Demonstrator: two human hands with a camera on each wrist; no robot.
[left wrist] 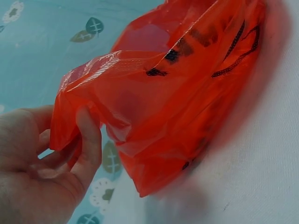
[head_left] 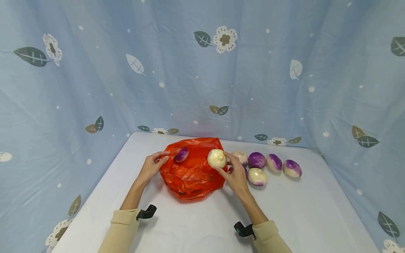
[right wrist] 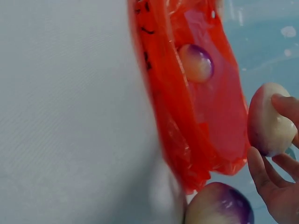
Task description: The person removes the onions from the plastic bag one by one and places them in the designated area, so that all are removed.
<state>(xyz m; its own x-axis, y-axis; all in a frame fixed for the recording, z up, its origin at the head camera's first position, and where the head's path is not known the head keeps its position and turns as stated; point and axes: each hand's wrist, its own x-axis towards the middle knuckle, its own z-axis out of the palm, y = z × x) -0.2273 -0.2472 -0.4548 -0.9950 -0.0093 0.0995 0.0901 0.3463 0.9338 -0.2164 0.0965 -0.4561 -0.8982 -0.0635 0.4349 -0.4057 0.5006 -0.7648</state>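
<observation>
A red plastic bag (head_left: 193,179) with dark lettering lies on the table, its mouth spread open. My left hand (head_left: 152,167) pinches the bag's left rim between thumb and fingers; the left wrist view shows the film folded in that grip. In my right hand (head_left: 235,175) is a white and purple turnip (head_left: 217,158), held by the fingertips over the bag's right side. Another turnip (right wrist: 196,63) rests inside the bag, purple on one side. The right wrist view shows the held turnip (right wrist: 270,119) beside the bag's rim.
Right of the bag, several more turnips lie in a loose group, among them a purple one (head_left: 256,160), a pale one (head_left: 257,176) and one at the far right (head_left: 292,168). One is partly hidden by my right hand. A patterned blue curtain (head_left: 177,70) surrounds the white table (head_left: 190,225).
</observation>
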